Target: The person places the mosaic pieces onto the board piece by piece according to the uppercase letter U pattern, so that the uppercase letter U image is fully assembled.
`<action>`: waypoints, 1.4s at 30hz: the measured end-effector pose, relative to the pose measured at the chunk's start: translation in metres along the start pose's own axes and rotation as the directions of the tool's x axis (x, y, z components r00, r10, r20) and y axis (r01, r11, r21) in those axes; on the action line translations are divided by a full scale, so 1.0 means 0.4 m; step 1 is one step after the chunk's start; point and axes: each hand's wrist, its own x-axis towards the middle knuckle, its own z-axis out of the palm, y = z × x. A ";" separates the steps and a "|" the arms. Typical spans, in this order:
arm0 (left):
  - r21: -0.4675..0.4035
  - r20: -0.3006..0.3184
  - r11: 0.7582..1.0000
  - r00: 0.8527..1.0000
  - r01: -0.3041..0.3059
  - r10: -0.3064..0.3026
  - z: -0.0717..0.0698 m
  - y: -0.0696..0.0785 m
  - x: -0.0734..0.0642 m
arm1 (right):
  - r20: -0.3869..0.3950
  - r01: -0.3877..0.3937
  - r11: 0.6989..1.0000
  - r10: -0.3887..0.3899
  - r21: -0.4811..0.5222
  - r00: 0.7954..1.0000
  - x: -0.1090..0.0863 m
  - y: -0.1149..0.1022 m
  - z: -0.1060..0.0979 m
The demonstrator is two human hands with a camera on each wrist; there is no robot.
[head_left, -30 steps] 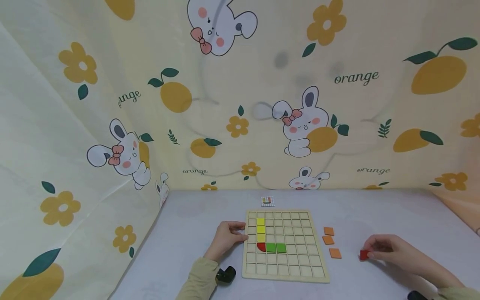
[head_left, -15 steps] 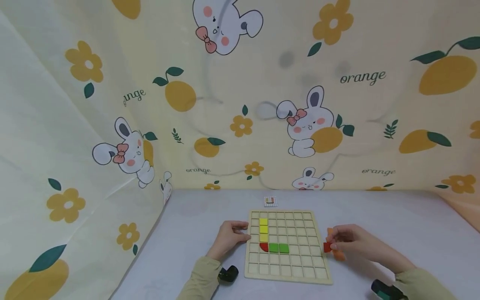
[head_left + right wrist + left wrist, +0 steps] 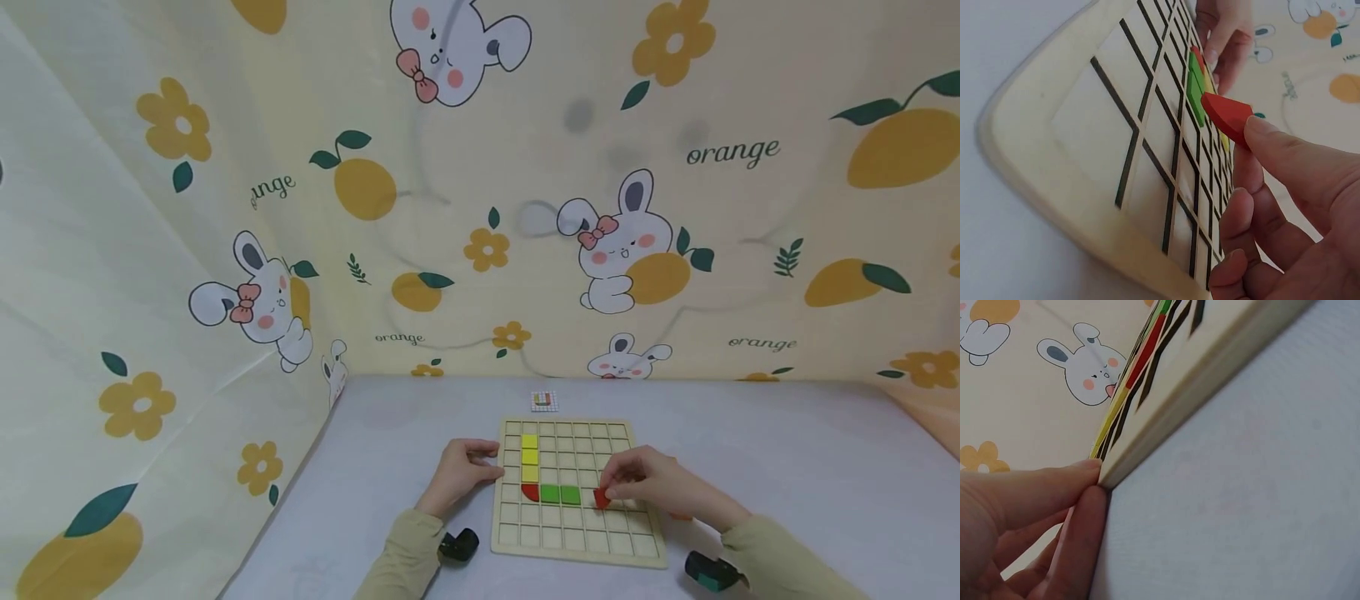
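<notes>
A wooden grid board (image 3: 551,533) lies on the table. It bears a column of yellow square tiles (image 3: 530,456), a red quarter-round tile (image 3: 531,492) at the corner and two green tiles (image 3: 559,495) in a row. Over the board, right of the green ones, my right hand (image 3: 658,483) pinches a red tile with a curved edge (image 3: 1229,115) between thumb and index finger, tilted and raised above the cells. Extended fingers of my left hand (image 3: 461,477) touch the board's left edge; in the left wrist view the fingertips (image 3: 1090,466) meet that edge.
Behind the board lies a small card (image 3: 544,401) with a coloured pattern on a grid. Orange tiles (image 3: 681,516) at the board's right are mostly hidden by the right hand and forearm. A printed curtain (image 3: 450,317) rises behind the table.
Carrying the red tile, my right hand has travelled left from the table, past the orange tiles, to above the board. My left hand keeps its place at the board's edge; the view has shifted slightly.
</notes>
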 end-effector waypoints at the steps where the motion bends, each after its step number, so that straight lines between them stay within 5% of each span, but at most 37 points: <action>1: 0.001 -0.001 1.000 1.000 -0.003 0.003 0.000 0.000 0.000 | -0.003 -0.011 1.000 0.011 0.005 1.000 0.003 -0.003 0.004; 25: 0.002 -0.005 1.000 1.000 -0.001 0.001 0.001 0.001 0.003 | -0.110 -0.072 0.997 0.067 -0.042 0.992 0.036 0.001 0.035; 34: 0.003 -0.007 1.000 1.000 0.002 -0.002 0.004 0.000 0.003 | -0.082 -0.100 0.995 0.099 -0.009 0.992 0.024 -0.002 0.033; 42: 0.007 -0.007 1.000 1.000 0.005 -0.005 0.003 -0.003 0.002 | -0.056 -0.013 1.000 0.012 -0.025 0.998 0.021 -0.001 0.032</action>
